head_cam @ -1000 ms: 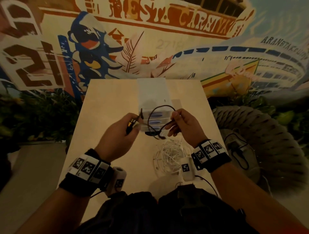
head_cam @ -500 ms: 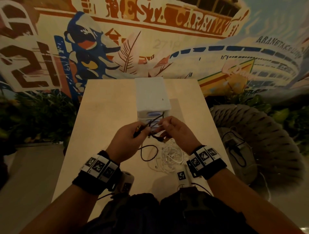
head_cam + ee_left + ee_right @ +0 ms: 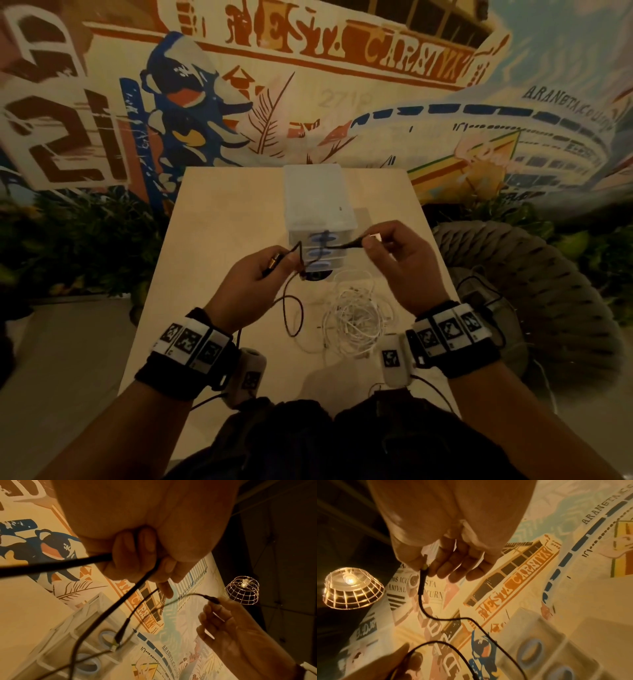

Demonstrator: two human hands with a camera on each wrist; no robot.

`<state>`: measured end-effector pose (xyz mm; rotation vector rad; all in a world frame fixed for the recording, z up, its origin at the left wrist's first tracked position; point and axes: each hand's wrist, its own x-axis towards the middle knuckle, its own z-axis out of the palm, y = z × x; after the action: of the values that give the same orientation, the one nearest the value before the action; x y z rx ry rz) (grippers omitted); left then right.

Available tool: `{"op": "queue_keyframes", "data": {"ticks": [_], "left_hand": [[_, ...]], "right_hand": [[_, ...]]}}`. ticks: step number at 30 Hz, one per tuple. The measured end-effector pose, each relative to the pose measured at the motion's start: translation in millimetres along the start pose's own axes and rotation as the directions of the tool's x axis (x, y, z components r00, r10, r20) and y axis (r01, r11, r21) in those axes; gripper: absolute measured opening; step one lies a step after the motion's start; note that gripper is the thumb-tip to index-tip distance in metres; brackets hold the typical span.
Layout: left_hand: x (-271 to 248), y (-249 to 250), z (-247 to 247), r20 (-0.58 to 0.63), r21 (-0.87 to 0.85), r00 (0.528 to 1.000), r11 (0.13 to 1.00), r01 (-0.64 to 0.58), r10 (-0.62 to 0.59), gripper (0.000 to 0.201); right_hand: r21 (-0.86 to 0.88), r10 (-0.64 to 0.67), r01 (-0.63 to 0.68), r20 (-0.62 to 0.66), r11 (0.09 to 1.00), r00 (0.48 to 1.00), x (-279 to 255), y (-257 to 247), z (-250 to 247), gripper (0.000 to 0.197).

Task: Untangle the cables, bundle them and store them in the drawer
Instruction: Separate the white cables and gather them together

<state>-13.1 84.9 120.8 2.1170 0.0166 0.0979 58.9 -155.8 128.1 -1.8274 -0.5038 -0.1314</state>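
A mural point(image 3: 342, 85) fills the wall behind the tabletop point(image 3: 219, 212), where a drawer unit point(image 3: 318, 205) stands. Above the tabletop, the left hand point(image 3: 250, 284) grips a black cable point(image 3: 294, 315) near one plug, and the right hand point(image 3: 397, 260) pinches its other plug; slack loops down to the tabletop. A tangle of white cables point(image 3: 356, 315) lies beside it.

I see a black cable point(image 3: 295, 310) with gold-tipped plugs and a white cable tangle point(image 3: 356, 313) on the pale wood table point(image 3: 219, 219). The far translucent white drawer unit point(image 3: 318, 202) has blue oval handles. Black-and-white square-patterned markers cover both wristbands point(image 3: 191, 342), and the far wall mural point(image 3: 308, 85) is orange, blue and cream.
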Motion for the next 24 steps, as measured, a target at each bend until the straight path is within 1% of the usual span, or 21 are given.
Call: {"op": "queue_keyframes", "data": {"ticks": [2, 4, 6, 9, 12, 15, 17, 20, 22, 24], "left_hand": [[-3.7, 1.7, -5.4, 0.016, -0.11, 0.999, 0.993, -0.035, 0.037, 0.028], [-5.5, 3.1, -11.7, 0.034, -0.157, 0.996, 0.985, -0.072, 0.078, 0.028], [-6.7, 8.2, -17.9, 0.063, -0.168, 0.989, 0.979, -0.119, 0.131, 0.029], [-8.2, 14.9, -26.5, 0.114, -0.209, 0.973, 0.963, -0.173, 0.2, 0.031], [-10.8, 12.8, -32.4, 0.127, -0.171, 0.967, 0.965, -0.197, 0.22, 0.032], [-14.8, 7.9, -36.5, 0.165, -0.063, 0.964, 0.978, -0.2, 0.207, 0.037], [-18.3, 8.2, -38.2, 0.222, 0.014, 0.955, 0.979, -0.206, 0.197, 0.04], [-23.3, 10.3, -37.7, 0.31, 0.035, 0.93, 0.976, -0.216, 0.195, 0.034], [-25.7, 8.8, -38.3, 0.336, -0.022, 0.921, 0.979, -0.202, 0.197, 0.033], [-29.1, 7.1, -40.7, 0.343, -0.123, 0.922, 0.982, -0.142, 0.177, 0.03]], "right_hand": [[0.024, -0.055, 0.055, 0.016, 0.998, 0.998, 4.8, -15.0, -3.4, 0.006], [0.076, -0.089, 0.084, 0.055, 0.994, 0.995, 8.0, -30.8, 1.3, 0.007], [0.112, -0.075, 0.063, 0.108, 0.992, 0.991, 9.7, -41.2, 12.6, 0.011], [0.101, -0.048, 0.03, 0.181, 0.994, 0.982, 7.8, -49.5, 32.9, 0.016], [0.101, -0.002, -0.026, 0.269, 0.995, 0.963, 3.7, -54.9, 46.6, 0.019], [0.02, -0.004, -0.004, 0.344, 1.0, 0.939, 0.8, -57.9, 54.0, 0.028], [-0.02, 0.002, 0.006, 0.354, 1.0, 0.935, -1.8, -57.9, 58.1, 0.031], [-0.022, 0.058, -0.054, 0.345, 0.998, 0.937, -6.4, -56.6, 66.3, 0.026], [-0.096, 0.047, -0.018, 0.313, 0.995, 0.949, -10.0, -54.9, 72.4, 0.027], [-0.212, -0.02, 0.078, 0.266, 0.974, 0.964, -13.8, -48.8, 78.1, 0.036]]}}
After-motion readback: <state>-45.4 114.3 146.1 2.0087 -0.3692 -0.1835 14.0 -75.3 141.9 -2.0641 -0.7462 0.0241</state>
